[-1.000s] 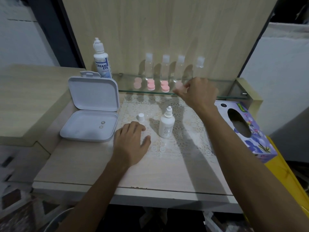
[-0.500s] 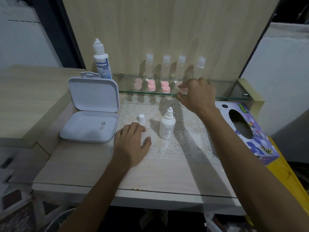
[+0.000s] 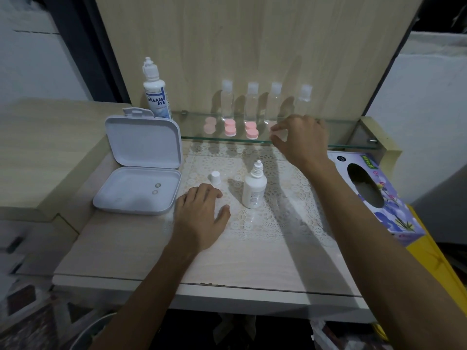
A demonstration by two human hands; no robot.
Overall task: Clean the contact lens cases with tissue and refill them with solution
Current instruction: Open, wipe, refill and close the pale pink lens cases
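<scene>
Pink contact lens cases point(image 3: 230, 128) sit in pairs on the glass shelf point(image 3: 341, 145), with another pair point(image 3: 252, 131) to their right. My right hand point(image 3: 302, 140) reaches to the shelf's front edge, where thumb and forefinger pinch a pale pink lens case point(image 3: 278, 133). My left hand point(image 3: 202, 218) rests flat on the lace mat. Just to its right stands a small white solution bottle point(image 3: 254, 188), uncapped, and its white cap point(image 3: 215, 177) stands beside my fingertips. A purple tissue box point(image 3: 379, 195) lies at the right.
An open white hinged box point(image 3: 141, 170) holding two small lenses point(image 3: 156, 188) lies at the left. A tall Dream Eye bottle point(image 3: 155, 96) and several clear bottles point(image 3: 227, 102) stand on the shelf against the wooden back panel.
My right hand has shifted slightly along the shelf edge and its thumb and forefinger have closed on the pale lens case. My left hand has stayed put.
</scene>
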